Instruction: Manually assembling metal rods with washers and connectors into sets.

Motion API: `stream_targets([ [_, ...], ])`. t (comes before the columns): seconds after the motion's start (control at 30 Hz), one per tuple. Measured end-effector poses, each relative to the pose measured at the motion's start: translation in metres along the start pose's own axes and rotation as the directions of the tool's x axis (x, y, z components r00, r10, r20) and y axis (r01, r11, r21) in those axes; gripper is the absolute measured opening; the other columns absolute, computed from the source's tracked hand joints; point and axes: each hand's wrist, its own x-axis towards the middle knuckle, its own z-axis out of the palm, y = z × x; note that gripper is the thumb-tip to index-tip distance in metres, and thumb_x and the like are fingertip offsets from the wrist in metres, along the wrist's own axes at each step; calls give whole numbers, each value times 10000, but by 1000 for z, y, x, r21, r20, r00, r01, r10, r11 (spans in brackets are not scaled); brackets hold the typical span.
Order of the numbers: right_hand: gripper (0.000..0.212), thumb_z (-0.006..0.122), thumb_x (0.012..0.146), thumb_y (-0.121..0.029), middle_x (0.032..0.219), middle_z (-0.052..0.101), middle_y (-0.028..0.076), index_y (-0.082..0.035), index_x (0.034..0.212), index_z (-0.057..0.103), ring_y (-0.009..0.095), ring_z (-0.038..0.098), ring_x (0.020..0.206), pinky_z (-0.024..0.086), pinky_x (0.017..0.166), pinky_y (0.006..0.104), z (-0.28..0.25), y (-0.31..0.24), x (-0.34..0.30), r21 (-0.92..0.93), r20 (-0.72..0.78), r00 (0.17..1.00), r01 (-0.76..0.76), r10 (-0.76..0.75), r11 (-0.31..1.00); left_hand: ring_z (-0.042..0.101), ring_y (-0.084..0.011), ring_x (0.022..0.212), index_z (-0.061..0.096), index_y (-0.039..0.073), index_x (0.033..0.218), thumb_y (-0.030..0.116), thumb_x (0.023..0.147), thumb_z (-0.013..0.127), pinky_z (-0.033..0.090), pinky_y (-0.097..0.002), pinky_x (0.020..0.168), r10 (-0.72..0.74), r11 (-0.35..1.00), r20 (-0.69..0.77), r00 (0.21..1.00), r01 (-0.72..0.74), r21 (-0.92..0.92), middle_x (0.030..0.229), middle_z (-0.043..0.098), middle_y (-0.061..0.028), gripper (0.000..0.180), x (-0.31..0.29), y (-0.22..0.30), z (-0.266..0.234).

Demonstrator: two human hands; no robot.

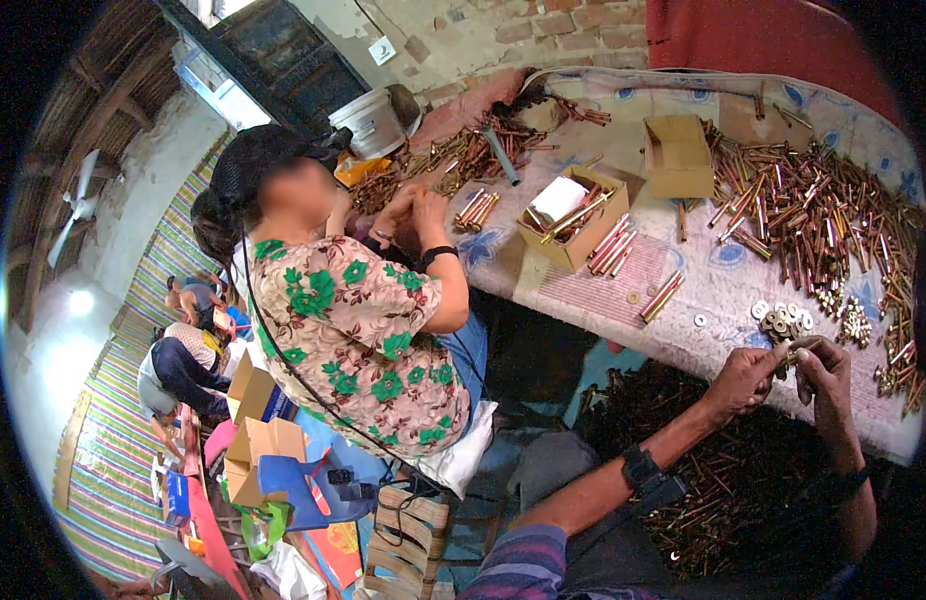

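My left hand (740, 384) and my right hand (823, 374) meet at the table's near edge on the right. The fingers of both are closed in a pinch around something small and metallic that I cannot make out. Just beyond the fingertips lies a cluster of flat silver washers (781, 318). Small silver nuts or collars (855, 322) lie in a little heap to the right. A large pile of long copper-coloured bolts (798, 205) spreads behind them. A short row of these bolts (663, 297) rests left of my hands.
An open cardboard box (573, 250) holds bolts and a white block; an upturned-looking carton (678, 158) stands behind. A co-worker (358, 300) sits left, hands over another bolt pile (453, 165). More bolts (723, 470) lie in a dark heap below the table edge.
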Motion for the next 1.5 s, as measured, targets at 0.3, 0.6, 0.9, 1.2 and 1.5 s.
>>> stream_targets([
  [0.3, 139, 656, 908, -151, 660, 575, 1, -14, 918, 637, 60, 488, 492, 371, 394, 217, -3, 14, 3, -82, -21, 1000, 1, -3, 997, 359, -16, 413, 625, 106, 855, 561, 978, 485, 261, -190, 343, -62, 998, -1, 998, 62, -8, 572, 443, 76, 492, 1, -7, 3],
  [0.6, 227, 625, 949, -271, 632, 525, -33, -50, 894, 614, 24, 437, 482, 336, 395, 186, -8, 18, 1, -150, -46, 999, 12, -19, 989, 401, -41, 364, 616, 89, 877, 493, 982, 520, 291, -206, 301, -33, 998, 16, 999, 34, -48, 619, 511, 43, 428, -12, 5, 6],
  [0.9, 247, 645, 921, -257, 617, 539, -8, -24, 843, 623, 58, 464, 477, 330, 398, 229, 1, 5, 1, -124, -28, 1000, -11, 8, 992, 417, -49, 356, 614, 76, 884, 411, 966, 569, 291, -212, 286, -22, 999, 41, 999, 24, -41, 666, 559, 18, 348, -14, 1, -1],
  [1.2, 252, 581, 967, -271, 600, 487, -50, -45, 860, 613, 17, 391, 456, 293, 398, 191, -1, 9, 2, -151, -24, 998, 55, -59, 987, 456, -76, 376, 585, 51, 822, 364, 921, 594, 318, -230, 303, -2, 999, 5, 1000, 2, -43, 574, 503, 16, 328, -18, 9, -1],
  [1.5, 257, 597, 951, -255, 617, 518, -21, -20, 859, 643, 42, 425, 466, 300, 400, 220, 0, 0, 8, -103, -49, 997, 59, -64, 993, 484, -75, 388, 609, 43, 1027, 267, 906, 590, 361, -231, 310, -12, 999, 115, 993, 7, 38, 631, 556, 5, 256, -17, 13, -13],
])
